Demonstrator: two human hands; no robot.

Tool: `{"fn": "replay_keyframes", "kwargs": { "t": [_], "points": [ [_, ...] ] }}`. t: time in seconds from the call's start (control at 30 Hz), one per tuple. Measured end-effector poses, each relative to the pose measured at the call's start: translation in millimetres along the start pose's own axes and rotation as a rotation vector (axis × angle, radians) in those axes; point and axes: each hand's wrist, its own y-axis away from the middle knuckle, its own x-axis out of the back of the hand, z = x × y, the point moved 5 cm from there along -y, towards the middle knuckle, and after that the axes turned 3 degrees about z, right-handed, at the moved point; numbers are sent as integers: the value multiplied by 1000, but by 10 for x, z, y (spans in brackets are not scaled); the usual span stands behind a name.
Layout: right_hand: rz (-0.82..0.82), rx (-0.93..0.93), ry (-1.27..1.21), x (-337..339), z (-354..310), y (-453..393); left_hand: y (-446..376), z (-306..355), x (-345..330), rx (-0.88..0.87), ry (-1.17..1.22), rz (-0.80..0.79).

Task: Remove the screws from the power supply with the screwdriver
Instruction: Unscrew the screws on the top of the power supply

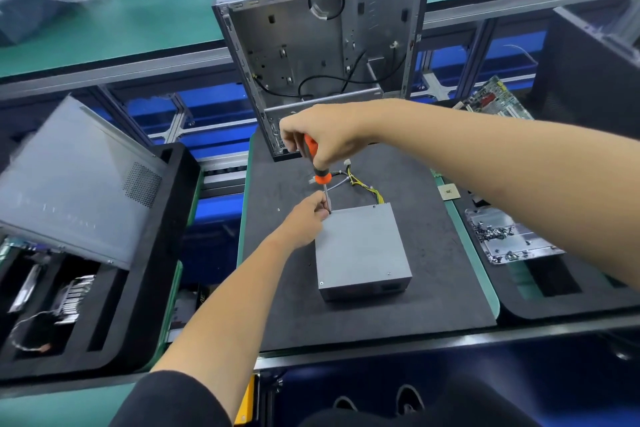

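Observation:
A grey power supply (362, 246) lies flat on the black mat (346, 312), its yellow and white cables (360, 184) trailing toward the back. My right hand (322, 139) grips the orange and black handle of a screwdriver (320, 175), held upright with its tip at the far left corner of the supply's top. My left hand (308, 218) pinches the metal shaft just above that corner. Small screws show at the far right corner (374, 206) and at the two near corners (322, 282).
An empty open computer case (322, 45) stands upright behind the mat. A grey side panel (69, 180) leans on a black foam tray at the left. At the right lie a clear tray of loose screws (502, 239) and a circuit board (491, 100). One loose screw (278, 209) lies on the mat.

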Motion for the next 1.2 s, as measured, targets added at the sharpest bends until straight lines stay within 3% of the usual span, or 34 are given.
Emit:
{"fn": "replay_keyframes", "kwargs": {
  "t": [0.1, 0.2, 0.27, 0.5, 0.57, 0.7, 0.93, 1.07, 1.13, 1.2],
  "points": [
    [39, -46, -21, -32, 47, -2, 0, 4, -3, -6, -1, 3],
    [55, -167, 358, 11, 96, -8, -2, 4, 2, -8, -5, 7],
    [39, -160, 473, 11, 95, -31, -6, 2, -4, -8, -5, 5],
    [-46, -2, 48, -16, -2, 13, 1, -1, -1, -17, -16, -10],
    [-30, -53, 110, -31, 44, 6, -2, -4, -6, -16, 0, -4],
    [-1, -158, 564, 32, 89, -14, -7, -14, -3, -6, -12, 9],
    [-122, 22, 189, 19, 35, -97, -19, -27, -11, 2, -7, 6],
    [-125, -10, 43, 59, 77, -21, -18, -17, -11, 0, -12, 3],
    [-109, -32, 81, 32, 86, 8, -15, -12, -5, -2, -12, 5],
    [-122, -105, 308, -17, 109, 1, -9, -2, 0, -1, -14, 6]
  ]
}}
